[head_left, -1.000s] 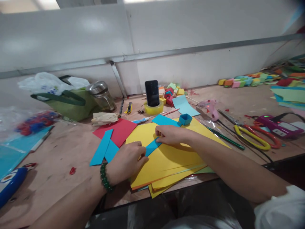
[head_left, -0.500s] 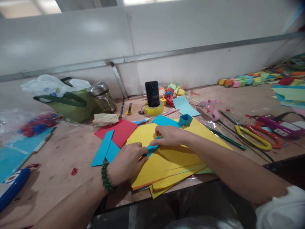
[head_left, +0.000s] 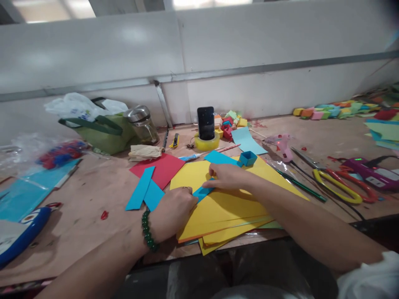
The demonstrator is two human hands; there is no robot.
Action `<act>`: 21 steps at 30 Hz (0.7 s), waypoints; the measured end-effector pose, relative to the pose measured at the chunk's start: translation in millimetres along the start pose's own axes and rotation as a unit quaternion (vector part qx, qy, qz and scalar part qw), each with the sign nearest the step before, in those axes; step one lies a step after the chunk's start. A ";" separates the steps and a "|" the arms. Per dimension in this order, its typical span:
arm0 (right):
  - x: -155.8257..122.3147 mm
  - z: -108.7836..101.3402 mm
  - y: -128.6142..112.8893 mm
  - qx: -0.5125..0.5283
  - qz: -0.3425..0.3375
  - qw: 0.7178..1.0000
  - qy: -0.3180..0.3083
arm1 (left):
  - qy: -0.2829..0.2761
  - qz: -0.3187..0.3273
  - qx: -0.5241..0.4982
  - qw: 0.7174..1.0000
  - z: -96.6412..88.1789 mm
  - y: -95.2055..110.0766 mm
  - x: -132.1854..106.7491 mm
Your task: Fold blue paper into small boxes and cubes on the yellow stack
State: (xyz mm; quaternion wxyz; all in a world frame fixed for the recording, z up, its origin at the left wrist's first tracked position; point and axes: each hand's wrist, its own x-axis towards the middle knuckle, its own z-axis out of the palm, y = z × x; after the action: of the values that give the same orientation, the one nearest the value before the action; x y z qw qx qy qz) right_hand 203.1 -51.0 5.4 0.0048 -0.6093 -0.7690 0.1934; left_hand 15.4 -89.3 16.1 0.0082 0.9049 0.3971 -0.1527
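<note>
A narrow blue paper strip [head_left: 203, 192] lies slantwise over a stack of yellow paper sheets [head_left: 224, 209]. My left hand [head_left: 176, 209], with a green bead bracelet [head_left: 149, 232] at the wrist, is closed at the strip's near end; its fingertips are partly hidden. At the far end my right hand [head_left: 230, 176] is closed with thumb and bent fingers on the strip. Just beyond that hand a small open blue paper box [head_left: 248, 158] stands beside a flat blue paper piece [head_left: 220, 157]. Left of the stack, a blue strip [head_left: 141, 189] overlaps a red sheet [head_left: 162, 168].
A phone [head_left: 206, 123] leans upright in a yellow tape roll [head_left: 207, 143], near folded paper cubes [head_left: 229, 128]. To the right lie a pink glue gun [head_left: 282, 147], scissors [head_left: 338, 187] and a purple power strip [head_left: 370, 172]. A green bag [head_left: 107, 135] and glass jar [head_left: 144, 128] stand back left.
The whole view has shifted slightly, so things sit further right. My left fingers have curled in more tightly at the strip's near end; my right hand stays at the far end.
</note>
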 end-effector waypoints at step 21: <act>14.2 20.8 12.8 0.055 -0.128 0.990 0.011 | 0.133 -0.031 -0.081 0.987 26.4 -2.9 12.4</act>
State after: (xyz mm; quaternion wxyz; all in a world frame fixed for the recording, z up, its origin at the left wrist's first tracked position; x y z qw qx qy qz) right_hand 206.3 -41.4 -21.0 0.0718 -0.5072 -0.8284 0.2265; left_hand 14.0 -82.1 -12.3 0.0236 0.9010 0.4331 0.0016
